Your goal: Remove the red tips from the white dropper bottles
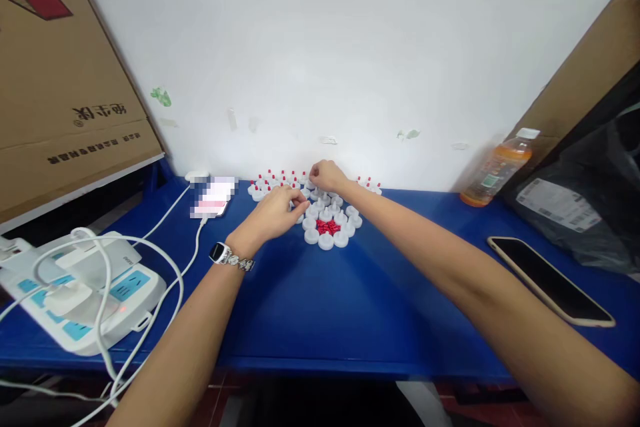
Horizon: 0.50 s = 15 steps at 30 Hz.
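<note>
Illumination is bright and diffuse across the white wall (350, 47). Soft shadows mark the blue table (310, 320) near the forearms (450, 260); the floor (495, 412) is dim. Fine detail on the white caps (326, 241) is soft. Wide-angle distortion stretches the outer edges. Coarse pixelation partly covers the lit phone (220, 196).

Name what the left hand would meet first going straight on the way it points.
For the left hand, probably a white nozzled cap just to its right, though depth is unclear.
</note>
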Available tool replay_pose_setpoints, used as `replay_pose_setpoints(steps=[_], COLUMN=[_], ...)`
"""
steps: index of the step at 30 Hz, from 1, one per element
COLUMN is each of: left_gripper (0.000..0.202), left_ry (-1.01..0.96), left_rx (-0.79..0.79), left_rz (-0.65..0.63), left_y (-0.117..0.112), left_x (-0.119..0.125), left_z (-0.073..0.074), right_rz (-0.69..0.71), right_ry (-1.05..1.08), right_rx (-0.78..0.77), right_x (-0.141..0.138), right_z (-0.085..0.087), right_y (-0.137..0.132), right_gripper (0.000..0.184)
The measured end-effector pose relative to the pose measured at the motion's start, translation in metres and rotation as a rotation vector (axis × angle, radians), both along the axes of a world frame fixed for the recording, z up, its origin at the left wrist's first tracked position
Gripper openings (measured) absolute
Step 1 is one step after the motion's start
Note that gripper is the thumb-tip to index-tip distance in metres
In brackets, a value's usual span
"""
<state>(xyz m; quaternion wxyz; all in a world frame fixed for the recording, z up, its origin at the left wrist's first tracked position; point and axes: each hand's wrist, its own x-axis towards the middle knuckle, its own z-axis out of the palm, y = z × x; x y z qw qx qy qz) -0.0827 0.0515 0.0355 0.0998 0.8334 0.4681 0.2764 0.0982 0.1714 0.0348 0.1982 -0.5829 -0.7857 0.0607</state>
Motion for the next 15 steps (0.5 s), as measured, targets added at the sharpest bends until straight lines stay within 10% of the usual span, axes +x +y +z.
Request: replay_pose_setpoints(steps=[15], left_gripper=[0.024], left_ry=[0.069], left_rx=[0.005], left_rz=[0.117], left_y=[0.003], left_x=[-0.011], left_z=[-0.009], right_rz=[-0.262], right_ry=[-0.106], right_rx=[-0.009], right_x=[-0.044], right_z=[0.001], right_y=[0.02], right_gripper=[0.041])
